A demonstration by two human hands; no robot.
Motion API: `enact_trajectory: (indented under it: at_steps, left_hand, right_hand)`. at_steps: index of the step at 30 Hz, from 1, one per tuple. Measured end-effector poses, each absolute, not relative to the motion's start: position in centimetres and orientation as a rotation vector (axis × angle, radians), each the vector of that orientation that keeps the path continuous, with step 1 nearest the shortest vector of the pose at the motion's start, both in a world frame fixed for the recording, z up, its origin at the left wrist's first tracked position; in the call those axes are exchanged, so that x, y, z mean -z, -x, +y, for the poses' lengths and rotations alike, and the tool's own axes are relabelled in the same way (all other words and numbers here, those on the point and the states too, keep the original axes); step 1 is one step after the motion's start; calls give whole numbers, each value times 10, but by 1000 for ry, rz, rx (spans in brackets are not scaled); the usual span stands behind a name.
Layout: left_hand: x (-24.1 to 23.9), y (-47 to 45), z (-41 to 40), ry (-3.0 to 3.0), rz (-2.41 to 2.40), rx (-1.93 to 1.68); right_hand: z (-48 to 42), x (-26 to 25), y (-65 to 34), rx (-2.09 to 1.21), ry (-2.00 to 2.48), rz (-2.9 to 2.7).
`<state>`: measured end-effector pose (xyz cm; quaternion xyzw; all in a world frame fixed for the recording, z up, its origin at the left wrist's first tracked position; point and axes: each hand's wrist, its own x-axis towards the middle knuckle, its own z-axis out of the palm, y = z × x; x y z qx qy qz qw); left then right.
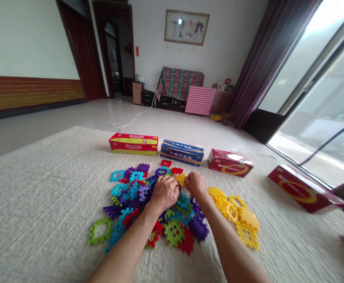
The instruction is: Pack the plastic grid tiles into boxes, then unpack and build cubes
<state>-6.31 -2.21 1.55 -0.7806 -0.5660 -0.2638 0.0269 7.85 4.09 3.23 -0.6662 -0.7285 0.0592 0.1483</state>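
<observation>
A mixed pile of notched plastic building pieces lies on the mat, with blue pieces (136,176), purple pieces (199,228), red pieces (186,240) and green pieces (174,232). Over the middle of it is my left hand (166,192), fingers curled down into the pieces; what they grip is hidden. My right hand (196,184) is closed just to the right, at the pile's far edge. A yellow building piece (180,179) sticks out from its fingertips, between both hands. To the right, a separate heap of yellow pieces (231,210) lies beside my right forearm.
Beyond the pile stand a red-and-green box (133,144), a blue box (182,152) and a dark red box (230,162). Another dark red box (306,188) sits farther right. The pale quilted mat (48,196) covers the floor here. A white cable (136,116) crosses the tiles behind.
</observation>
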Motion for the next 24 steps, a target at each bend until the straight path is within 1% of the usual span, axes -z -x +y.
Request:
enact_trajectory:
  at_steps: [3, 8, 12, 15, 19, 24]
  left_hand:
    - [-15, 63, -22, 2416, -1736, 829]
    - [-17, 65, -22, 2445, -1720, 842]
    - [-26, 69, -21, 2538, -1698, 896]
    - [-35, 71, -26, 2557, -1709, 846]
    - [-39, 68, -48, 2525, -1720, 732]
    - [-28, 68, -80, 2607, -1671, 513]
  right_hand:
    - [33, -35, -100, -142, 1934, -2045]
    - [12, -41, -164, -89, 2010, -1851]
    - [-10, -42, -195, -40, 1826, -1747]
    - [-34, -37, -186, -122, 1621, -1783]
    - [-70, -18, -150, -237, 1309, -1937]
    - [-88, 7, -128, -179, 1243, -2061]
